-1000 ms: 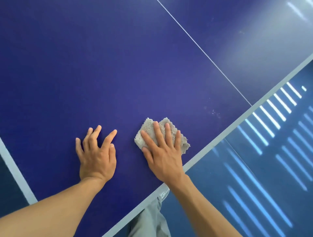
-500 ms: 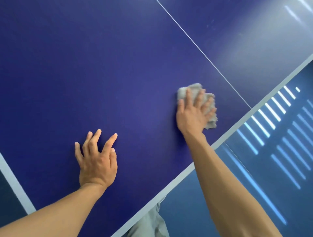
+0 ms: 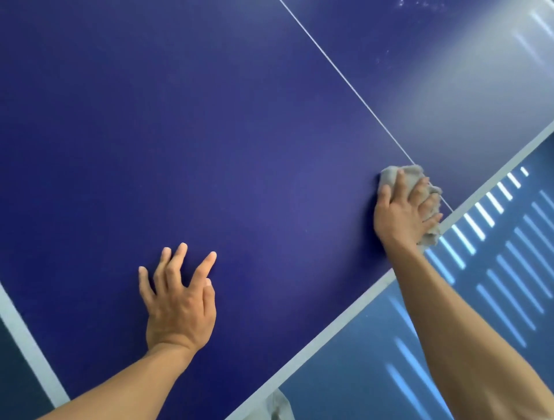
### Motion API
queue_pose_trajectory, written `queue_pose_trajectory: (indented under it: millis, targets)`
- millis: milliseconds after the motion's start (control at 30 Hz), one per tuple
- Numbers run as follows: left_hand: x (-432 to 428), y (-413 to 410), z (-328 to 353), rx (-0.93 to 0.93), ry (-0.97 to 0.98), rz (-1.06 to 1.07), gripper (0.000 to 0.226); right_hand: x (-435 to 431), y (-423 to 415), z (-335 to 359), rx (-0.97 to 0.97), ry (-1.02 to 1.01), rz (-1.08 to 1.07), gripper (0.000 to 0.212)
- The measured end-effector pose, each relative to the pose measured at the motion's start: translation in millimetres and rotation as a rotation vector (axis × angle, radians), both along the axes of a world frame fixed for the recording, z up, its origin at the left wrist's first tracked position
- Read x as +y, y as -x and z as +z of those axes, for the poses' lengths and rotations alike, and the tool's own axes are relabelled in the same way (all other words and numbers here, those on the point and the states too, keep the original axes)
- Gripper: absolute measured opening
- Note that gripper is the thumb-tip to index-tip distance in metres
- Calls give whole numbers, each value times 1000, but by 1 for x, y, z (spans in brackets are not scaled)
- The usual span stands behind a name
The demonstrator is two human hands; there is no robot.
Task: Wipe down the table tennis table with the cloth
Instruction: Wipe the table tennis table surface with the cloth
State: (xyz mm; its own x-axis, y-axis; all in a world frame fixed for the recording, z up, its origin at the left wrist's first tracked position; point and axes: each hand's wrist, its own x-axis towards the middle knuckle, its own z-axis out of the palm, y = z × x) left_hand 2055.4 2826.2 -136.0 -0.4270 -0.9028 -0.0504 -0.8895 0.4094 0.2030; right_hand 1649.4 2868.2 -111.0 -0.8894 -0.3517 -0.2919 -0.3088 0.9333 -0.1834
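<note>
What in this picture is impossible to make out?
Head view:
- cloth: mostly covered by the right hand gripping it; its size and fold are hidden.
- table: the patch beneath the cloth is hidden; the far end is cut off by the top edge.
- white specks: too small, in glare; dust or scratches, unclear.
- grey fabric: cut off by the bottom edge.

Blue floor — bright light stripes

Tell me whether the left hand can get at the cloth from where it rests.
Probably, with a stretch. Only bare table lies between the left hand and the cloth. But the cloth sits far off at the table's edge, and the right hand covers and grips most of it.
</note>
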Motion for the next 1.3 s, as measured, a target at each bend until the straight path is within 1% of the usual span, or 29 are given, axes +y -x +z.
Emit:
queue_pose_trajectory:
  millis: [33,67,100,133,233,300,367,400,433,467,500,533,633,667,700,733,767,833,933,1000,1033,1067,1100,1167,1233,1300]
  targets:
    - [0,0,0,-7,-5,0,50,-19,5,0,-10,8,-64,59]
    - [0,0,0,-11,-10,-1,50,-38,5,0,-11,9,-81,60]
    - [0,0,0,-15,-14,-2,51,-54,-3,-2,-4,4,-40,59]
    - [-1,-1,0,-18,-14,-5,50,-67,-17,-4,8,7,59,58]
    - [-1,-2,-2,-26,-9,-8,50,-77,-90,-10,31,67,547,54]
    - [0,-3,-3,-29,-9,-6,49,-50,-147,-15,60,108,892,52]
    - [0,-3,-3,-19,-9,0,49,-6,-179,-17,43,145,1141,51]
    - [-1,-3,-4,-16,-13,4,49,15,-178,-18,26,142,1204,51]
    - [-1,-3,-4,-15,-18,5,49,33,-168,-17,18,127,1214,51]
    - [-1,-3,-4,-17,-23,3,49,46,-152,-16,22,113,1176,51]
    - [-1,-3,-4,-19,-28,0,49,53,-134,-13,42,92,1082,52]
    - [-2,-3,-3,-20,-32,-3,49,55,-116,-8,48,55,936,53]
    - [-3,0,0,-14,-46,0,48,26,-88,0,2,-20,376,61]
    - [-2,0,1,-12,-52,0,48,8,-91,2,-10,-20,246,62]
    - [-2,0,2,-10,-56,-1,48,-12,-98,1,-18,-17,163,62]
    - [-2,0,2,-11,-57,0,48,-34,-110,0,-22,-14,134,60]
    - [-2,0,2,-13,-59,1,48,-56,-125,-2,-18,-10,162,59]
    - [-2,0,1,-28,-61,1,49,-102,-160,-8,17,14,360,57]
    - [-3,0,0,-51,-51,-9,50,-145,-216,-12,51,93,852,54]
    - [-3,-2,-1,-55,-44,-13,49,-139,-237,-13,2,153,1194,53]
    - [-1,-3,0,-51,-47,-16,48,-125,-236,-13,-17,173,1320,52]
    - [-1,-3,0,-42,-51,-15,48,-108,-227,-12,-23,177,1396,50]
    - [-1,-3,1,-33,-57,-10,48,-91,-211,-12,-18,174,1421,49]
    - [-3,-2,1,-23,-73,2,49,-61,-167,-13,25,148,1343,50]
    - [-3,0,5,-24,-86,12,48,-36,-121,-10,41,68,1132,53]
    - [-3,1,8,-30,-102,17,48,-19,-88,-3,15,-16,863,57]
